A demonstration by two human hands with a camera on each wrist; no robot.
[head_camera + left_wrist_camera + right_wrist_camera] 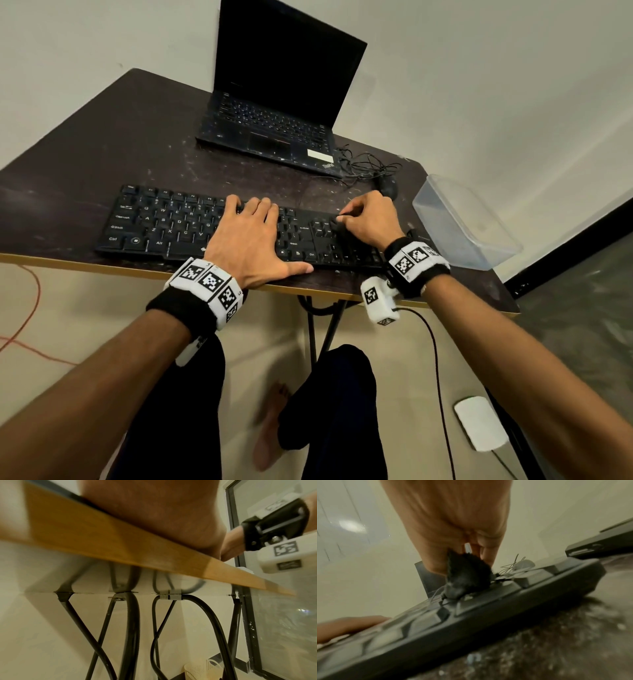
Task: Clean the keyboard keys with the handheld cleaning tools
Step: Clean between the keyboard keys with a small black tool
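The black keyboard point(212, 226) lies along the near edge of the dark worktop point(102, 144). The left hand point(251, 236) rests flat on the middle keys, fingers straight and close together, thumb extended along the keyboard's front edge. The right hand point(368, 219) is over the right-hand key cluster, fingers curled and pinching a small black brush point(467, 573); the bristles touch the keys and splay against them. Behind the keyboard stands an open laptop point(281, 99) with a dark screen. A black mouse point(388, 186) with tangled cable lies near the right hand. A clear plastic container point(466, 219) sits at the worktop's right edge.
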